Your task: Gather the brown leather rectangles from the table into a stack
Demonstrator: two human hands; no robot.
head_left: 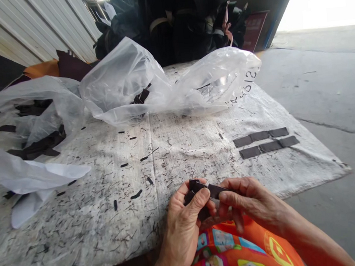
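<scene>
Clock centred on mid-view. Far L, approx 9–10 o'clock: open clear bag w/ dark pcs inside. Next, 10–11: middle bag, a few more of the same showing. Blk snips + thread bits strewn on the pale cloth, esp. 7–9.

Btwn 5 and 6, nr the cloth's front edge: L hand grasping dark strips, thumb pressed on top. R hand pinches the R end of one btwn thumb + fingers, so neither is free. Exact no. of strips: can't tell, fingers hide some.

To do it well, imo: L thumb firm but not crushing, so the stack doesn't skew; R pinch close in, short controlled moves vs. long tugs, to avoid stretching or tearing. Watch edges stay square. Better to work over cloth than over the orange garment just below, i.e. drops are easier to find.

1–2: R-side bag, blk writing on it. 3–4: two strip rows, 3 pcs each end to end, flat, roughly parallel, small gap btwn; handy ref for alignment. Beyond: concrete floor.
</scene>
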